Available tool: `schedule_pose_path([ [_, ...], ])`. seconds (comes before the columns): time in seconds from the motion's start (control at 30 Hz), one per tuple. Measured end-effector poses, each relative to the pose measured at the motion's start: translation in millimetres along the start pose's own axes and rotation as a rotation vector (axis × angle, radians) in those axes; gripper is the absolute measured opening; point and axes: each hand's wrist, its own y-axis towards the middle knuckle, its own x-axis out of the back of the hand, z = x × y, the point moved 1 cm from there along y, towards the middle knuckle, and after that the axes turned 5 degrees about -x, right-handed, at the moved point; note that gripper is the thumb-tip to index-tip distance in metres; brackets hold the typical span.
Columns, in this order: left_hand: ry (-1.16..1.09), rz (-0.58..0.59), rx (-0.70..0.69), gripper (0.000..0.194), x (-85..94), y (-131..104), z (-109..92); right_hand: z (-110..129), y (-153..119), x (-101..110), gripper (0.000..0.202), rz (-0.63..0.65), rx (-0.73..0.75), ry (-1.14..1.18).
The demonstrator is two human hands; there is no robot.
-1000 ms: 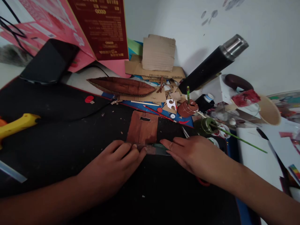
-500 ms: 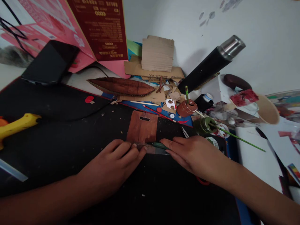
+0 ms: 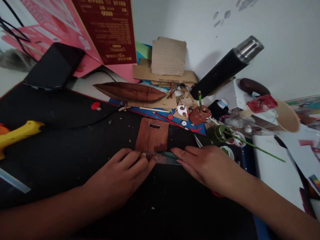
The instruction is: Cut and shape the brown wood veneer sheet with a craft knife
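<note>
A brown painted cardboard piece (image 3: pixel 152 136) with a small rectangular slot lies flat on the black mat. Across its near edge runs a clear strip (image 3: pixel 162 159) that looks like a ruler. My left hand (image 3: pixel 125 173) is closed, its curled fingertips pressing the strip down. From the right, my right hand (image 3: pixel 207 163) grips a slim green tool (image 3: pixel 170 155) along the strip; its kind and tip cannot be made out. Pointed metal blades (image 3: pixel 197 140) and a red loop (image 3: pixel 218 194), perhaps scissors, show partly beside and under my right hand.
Behind lie a brown boat-shaped cardboard shell (image 3: pixel 130 92) and cardboard scraps. To the right stand a brown paint jar (image 3: pixel 200 116), a green paint jar (image 3: pixel 218 134) with a long green stick, and a leaning black flask (image 3: pixel 222 71). A yellow tool (image 3: pixel 21 135) lies left.
Both hands keep practically the same place and grip on the strip and the green tool. The view has shifted very slightly.
</note>
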Motion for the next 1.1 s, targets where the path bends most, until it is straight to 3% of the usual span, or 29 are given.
schedule_pose_path([
  [0.33, 0.000, -0.003, 0.007, 0.052, -0.3, -0.9, -0.3, 1.9, 1.2, -0.7, 0.033, 0.020, 0.014, -0.060],
  [0.77, 0.004, -0.002, 0.006, 0.049, -2.0, -0.8, 0.0, 7.6, 6.7, 12.2, 0.056, 0.133, 0.112, -0.209],
  [1.1, -0.007, 0.021, 0.007, 0.053, -3.6, -3.2, 0.6, 0.8, 2.6, 5.9, 0.051, 0.119, 0.082, -0.192],
])
